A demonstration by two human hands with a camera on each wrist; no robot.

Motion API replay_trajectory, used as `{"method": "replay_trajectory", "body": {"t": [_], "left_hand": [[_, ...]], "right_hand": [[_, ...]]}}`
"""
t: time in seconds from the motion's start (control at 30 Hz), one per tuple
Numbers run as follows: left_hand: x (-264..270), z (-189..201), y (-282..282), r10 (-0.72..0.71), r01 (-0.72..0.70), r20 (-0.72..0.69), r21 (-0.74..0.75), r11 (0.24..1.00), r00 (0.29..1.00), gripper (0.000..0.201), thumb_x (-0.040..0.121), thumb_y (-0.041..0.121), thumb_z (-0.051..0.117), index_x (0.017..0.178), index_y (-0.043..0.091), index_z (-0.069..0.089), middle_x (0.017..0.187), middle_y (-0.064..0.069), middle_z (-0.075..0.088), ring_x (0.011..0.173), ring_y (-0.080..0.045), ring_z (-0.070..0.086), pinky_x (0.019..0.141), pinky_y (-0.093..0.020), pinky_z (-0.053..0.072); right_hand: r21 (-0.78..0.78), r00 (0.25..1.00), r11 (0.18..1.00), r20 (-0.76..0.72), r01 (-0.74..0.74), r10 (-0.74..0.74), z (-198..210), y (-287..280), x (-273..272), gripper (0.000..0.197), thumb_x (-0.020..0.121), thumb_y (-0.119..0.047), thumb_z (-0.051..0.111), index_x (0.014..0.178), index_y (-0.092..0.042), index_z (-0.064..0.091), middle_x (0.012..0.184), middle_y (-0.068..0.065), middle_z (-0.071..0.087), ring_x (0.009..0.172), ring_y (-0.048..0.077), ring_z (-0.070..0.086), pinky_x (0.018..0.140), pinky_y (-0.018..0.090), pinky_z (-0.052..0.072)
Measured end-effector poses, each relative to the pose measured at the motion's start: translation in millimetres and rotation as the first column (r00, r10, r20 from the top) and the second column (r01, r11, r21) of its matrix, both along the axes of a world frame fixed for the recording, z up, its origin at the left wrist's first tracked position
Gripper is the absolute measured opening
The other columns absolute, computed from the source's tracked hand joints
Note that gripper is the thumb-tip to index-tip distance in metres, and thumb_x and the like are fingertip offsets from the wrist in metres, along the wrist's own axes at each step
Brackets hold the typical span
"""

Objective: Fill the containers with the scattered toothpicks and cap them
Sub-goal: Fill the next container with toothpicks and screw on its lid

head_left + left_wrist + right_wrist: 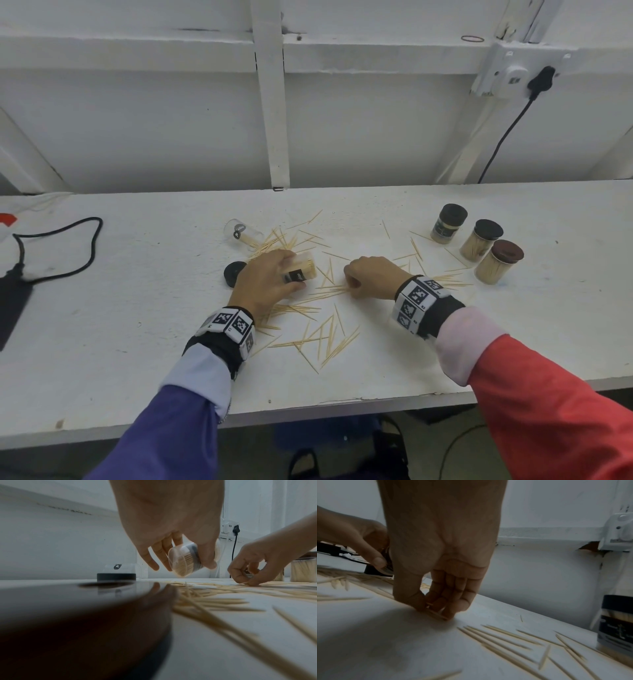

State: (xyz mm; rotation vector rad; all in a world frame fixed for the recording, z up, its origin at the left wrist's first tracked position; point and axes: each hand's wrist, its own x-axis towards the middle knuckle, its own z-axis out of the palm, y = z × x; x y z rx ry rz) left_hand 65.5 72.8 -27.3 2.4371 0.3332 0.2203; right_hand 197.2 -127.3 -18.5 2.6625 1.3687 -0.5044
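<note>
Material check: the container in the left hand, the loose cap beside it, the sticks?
Container: clear, glossy, likely plastic; toothpicks show through its wall. Loose cap: black, matte, probably plastic. Scattered toothpicks: pale tan, dull, pointed slivers, apparently wood or bamboo.

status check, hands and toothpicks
Left hand holds open jar, tilted. Right hand pinching toothpicks off table. Nothing in the way.
</note>
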Motion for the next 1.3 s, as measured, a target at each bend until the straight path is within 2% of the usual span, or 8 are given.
{"method": "replay_trajectory", "body": {"t": [0.13,0.23,0.53,0.73,0.9,1.0,1.17,1.3], "left_hand": [[0.4,-0.3,0.5,-0.002,0.002,-0.005,0.007,1.000,1.000,0.059,0.079,0.033,0.079,0.131,0.016,0.055,0.129,0.002,0.060,0.122,-0.017,0.052,0.101,-0.031,0.038],[0.7,-1.6,1.1,-0.005,0.006,-0.014,0.014,1.000,1.000,0.059,0.079,0.035,0.079,0.130,0.018,0.056,0.128,0.003,0.060,0.121,-0.016,0.053,0.099,-0.031,0.039],[1.0,-3.5,1.7,-0.024,0.024,-0.026,-0.003,1.000,0.999,0.059,0.078,0.034,0.079,0.129,0.017,0.056,0.128,0.004,0.060,0.121,-0.015,0.052,0.100,-0.033,0.040],[1.1,-4.5,2.4,-0.036,0.036,-0.023,-0.002,0.999,0.999,0.058,0.078,0.034,0.078,0.130,0.018,0.056,0.128,0.004,0.060,0.120,-0.015,0.053,0.099,-0.032,0.040],[2.5,-5.8,1.2,-0.071,0.070,-0.028,-0.022,0.997,0.997,0.057,0.078,0.035,0.078,0.129,0.019,0.056,0.126,0.007,0.060,0.118,-0.013,0.053,0.099,-0.031,0.041],[3.4,-8.5,1.9,-0.079,0.077,-0.033,-0.049,0.996,0.996,0.059,0.076,0.036,0.080,0.128,0.021,0.057,0.126,0.008,0.061,0.118,-0.012,0.054,0.101,-0.032,0.042],[4.3,-10.5,1.9,-0.073,0.072,-0.016,-0.055,0.996,0.997,0.061,0.075,0.041,0.081,0.127,0.021,0.057,0.122,0.008,0.063,0.114,-0.012,0.055,0.098,-0.034,0.044],[4.7,-10.7,1.9,-0.045,0.046,0.008,-0.102,0.994,0.999,0.064,0.075,0.043,0.080,0.130,0.021,0.055,0.122,0.009,0.062,0.113,-0.010,0.054,0.097,-0.029,0.042]], "right_hand": [[0.105,1.000,0.994,-0.007,0.024,-0.024,-0.5,-4.2,-1.1,0.015,0.091,-0.015,0.054,0.102,-0.015,0.065,0.096,0.002,0.063,0.082,0.020,0.058,0.066,0.023,0.036],[0.144,0.998,0.988,0.003,0.064,-0.065,-2.6,-5.9,-2.3,0.015,0.088,-0.011,0.056,0.093,-0.012,0.070,0.092,0.003,0.065,0.083,0.023,0.062,0.065,0.024,0.037],[0.060,0.997,0.996,0.041,0.066,-0.068,-5.2,-8.5,-8.1,0.005,0.090,-0.020,0.049,0.088,-0.015,0.051,0.091,-0.002,0.054,0.079,0.018,0.051,0.067,0.028,0.038],[0.350,0.986,0.923,-0.113,0.158,-0.126,19.5,-3.0,-0.7,0.013,0.096,-0.027,0.052,0.098,-0.018,0.060,0.092,-0.008,0.063,0.078,0.013,0.057,0.062,0.024,0.038],[0.310,0.989,0.950,0.148,-0.037,-0.010,34.4,16.6,-8.0,0.016,0.098,-0.024,0.045,0.099,-0.017,0.060,0.096,-0.004,0.065,0.083,0.018,0.057,0.070,0.031,0.044],[0.354,0.978,0.929,0.205,-0.112,0.039,39.5,31.3,-13.7,0.017,0.097,-0.023,0.046,0.097,-0.018,0.062,0.097,-0.005,0.065,0.087,0.019,0.059,0.072,0.033,0.046],[0.568,1.000,0.823,-0.003,0.010,-0.010,43.1,47.0,-16.8,0.006,0.085,-0.015,0.068,0.091,-0.014,0.070,0.085,-0.003,0.068,0.082,0.015,0.060,0.073,0.031,0.049],[0.677,0.976,0.709,-0.203,0.197,-0.077,42.6,54.2,-16.0,0.007,0.075,-0.006,0.077,0.076,-0.007,0.070,0.075,-0.003,0.062,0.067,0.013,0.059,0.062,0.025,0.046]]}}
